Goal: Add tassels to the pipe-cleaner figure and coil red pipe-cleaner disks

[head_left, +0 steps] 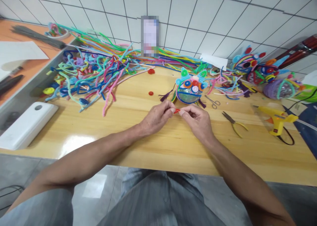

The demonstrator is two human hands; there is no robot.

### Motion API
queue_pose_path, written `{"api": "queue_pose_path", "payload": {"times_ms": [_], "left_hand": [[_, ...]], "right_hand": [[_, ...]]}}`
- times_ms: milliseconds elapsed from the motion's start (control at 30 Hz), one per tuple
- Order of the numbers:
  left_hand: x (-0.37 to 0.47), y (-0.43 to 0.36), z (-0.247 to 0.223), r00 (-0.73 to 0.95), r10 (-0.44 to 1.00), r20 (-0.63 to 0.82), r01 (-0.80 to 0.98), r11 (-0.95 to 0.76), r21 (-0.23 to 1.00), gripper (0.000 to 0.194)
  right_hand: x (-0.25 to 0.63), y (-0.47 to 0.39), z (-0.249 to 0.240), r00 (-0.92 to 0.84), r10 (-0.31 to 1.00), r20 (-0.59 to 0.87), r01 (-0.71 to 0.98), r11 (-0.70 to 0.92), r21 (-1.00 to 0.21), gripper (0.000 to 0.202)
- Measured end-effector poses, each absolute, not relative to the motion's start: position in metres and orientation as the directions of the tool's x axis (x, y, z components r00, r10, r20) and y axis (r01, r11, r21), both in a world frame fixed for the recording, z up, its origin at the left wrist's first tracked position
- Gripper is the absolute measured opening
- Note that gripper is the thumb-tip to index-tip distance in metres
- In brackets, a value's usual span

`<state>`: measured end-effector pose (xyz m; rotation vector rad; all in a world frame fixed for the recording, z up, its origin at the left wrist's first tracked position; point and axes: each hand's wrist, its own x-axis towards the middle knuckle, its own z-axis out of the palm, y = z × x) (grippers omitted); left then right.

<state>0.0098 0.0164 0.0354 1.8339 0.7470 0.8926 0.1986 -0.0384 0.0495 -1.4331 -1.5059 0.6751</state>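
Note:
Between both hands is a short red pipe cleaner [176,111], pinched at its two ends. My left hand [159,116] is closed, thumb and fingers on the red piece's left end. My right hand [196,119] grips the other end the same way. Just beyond the hands stands a round, clear craft figure [190,87] with a pipe-cleaner face, blue and green ears and dark purple tassels. To its left lie a red coiled piece [151,71] and a smaller red coil [151,93] on the wooden table [128,130].
A heap of colourful pipe cleaners [91,74] fills the left back. Small scissors [214,102], yellow-handled pliers [234,123] and a yellow glue gun [277,120] lie at right. Finished-looking figures [245,63] stand behind. A white power bank [29,125] is at left; a phone [150,36] leans against the wall.

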Motion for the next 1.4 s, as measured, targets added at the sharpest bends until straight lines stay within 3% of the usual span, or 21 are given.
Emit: {"api": "queue_pose_path", "payload": {"times_ms": [133,400,533,633,833,1233,1400], "left_hand": [[0.01,0.016,0.034,0.528,0.821,0.218,0.079,-0.303,0.95,0.015],[0.019,0.008,0.024,0.503,0.862,0.059,-0.178,0.036,0.983,0.03],[0.022,0.006,0.025,0.497,0.867,0.025,-0.225,0.101,0.969,0.033],[0.022,0.005,0.026,0.504,0.862,0.045,-0.21,0.072,0.975,0.031],[0.016,0.008,0.029,0.535,0.83,0.16,-0.068,-0.146,0.987,0.023],[0.019,0.006,0.023,0.41,0.909,0.077,-0.136,-0.022,0.99,0.031],[0.013,0.016,0.028,0.473,0.849,0.237,0.11,-0.323,0.94,0.021]], "right_hand": [[0.195,-0.039,0.049,0.127,0.981,0.145,0.35,0.093,-0.932,0.015],[0.193,-0.04,0.039,0.145,0.978,0.147,0.352,0.088,-0.932,0.019],[0.191,-0.039,0.038,0.158,0.977,0.143,0.325,0.086,-0.942,0.02],[0.19,-0.038,0.039,0.147,0.978,0.145,0.311,0.093,-0.946,0.018],[0.193,-0.039,0.043,0.144,0.969,0.2,0.425,0.122,-0.897,0.014],[0.189,-0.039,0.042,0.139,0.985,0.104,0.249,0.067,-0.966,0.026],[0.194,-0.038,0.044,0.126,0.977,0.17,0.388,0.109,-0.915,0.018]]}}
